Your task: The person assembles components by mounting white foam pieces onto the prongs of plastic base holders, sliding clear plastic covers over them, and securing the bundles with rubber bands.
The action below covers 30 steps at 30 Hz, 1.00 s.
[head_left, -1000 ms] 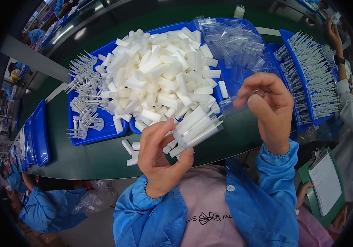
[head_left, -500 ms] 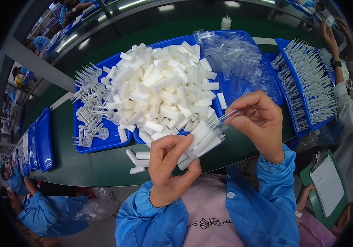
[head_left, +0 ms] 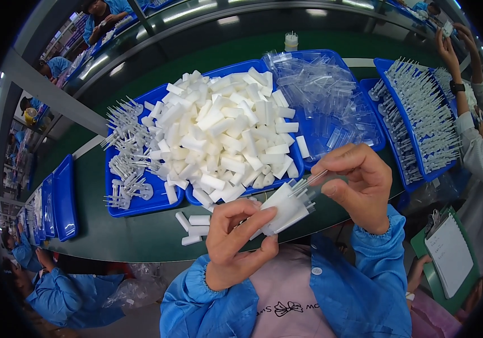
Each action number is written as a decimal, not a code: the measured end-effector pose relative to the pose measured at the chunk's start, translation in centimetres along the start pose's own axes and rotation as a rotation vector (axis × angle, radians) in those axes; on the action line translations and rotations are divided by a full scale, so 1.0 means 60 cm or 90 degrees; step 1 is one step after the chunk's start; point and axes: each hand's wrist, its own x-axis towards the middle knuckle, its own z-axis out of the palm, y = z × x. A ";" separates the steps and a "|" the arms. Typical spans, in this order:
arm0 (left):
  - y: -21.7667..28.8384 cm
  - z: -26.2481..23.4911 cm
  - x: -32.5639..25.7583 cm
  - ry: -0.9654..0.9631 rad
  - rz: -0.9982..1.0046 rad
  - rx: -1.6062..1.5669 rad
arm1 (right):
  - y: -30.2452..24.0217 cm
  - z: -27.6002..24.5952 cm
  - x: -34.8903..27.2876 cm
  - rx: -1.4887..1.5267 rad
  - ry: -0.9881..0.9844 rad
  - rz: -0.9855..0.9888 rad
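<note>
Assembly of a bundle by hand, set out about the heap of white cylinders (head_left: 219, 127). Far left of the heap stood blue trays (head_left: 65, 200), at least two, nested. Immediately left of it, one blue tray (head_left: 159, 194) carried pale pronged parts (head_left: 126, 160), too tangled to count. The heap filled the middle tray, its cylinders far too many to number. On the near side of the heap, toward its left, four loose cylinders (head_left: 198, 230) lay on the green table (head_left: 145, 236).

Before the heap's near right corner, the left hand (head_left: 240, 234) was closed around the base of one bundle (head_left: 286, 208) of white cylinders, thin rods and clear plastic; its members overlapped and could not be counted. Farther right, the right hand (head_left: 354, 183) held one clear piece (head_left: 316, 177) lightly at its fingertips, the thumb a narrow gap from the forefinger; whether the thumb pressed on it could not be told.

The step in hand appeared to be the fitting of this piece into the bundle's open end; the move seemed to call for a steady left grip and careful alignment.

Right of the heap, one tray held numerous clear pieces (head_left: 320, 84); farther right, two overlapping trays bore upright pronged parts (head_left: 421, 115), beyond counting.
</note>
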 end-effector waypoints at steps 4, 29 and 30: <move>-0.003 -0.005 0.004 -0.028 0.008 -0.026 | -0.008 -0.003 0.000 -0.041 -0.018 -0.031; -0.026 0.002 0.000 0.103 -0.176 -0.386 | 0.031 0.016 -0.043 -0.043 0.127 0.002; -0.025 0.003 0.001 0.123 -0.150 -0.384 | 0.032 0.018 -0.047 -0.041 0.144 -0.009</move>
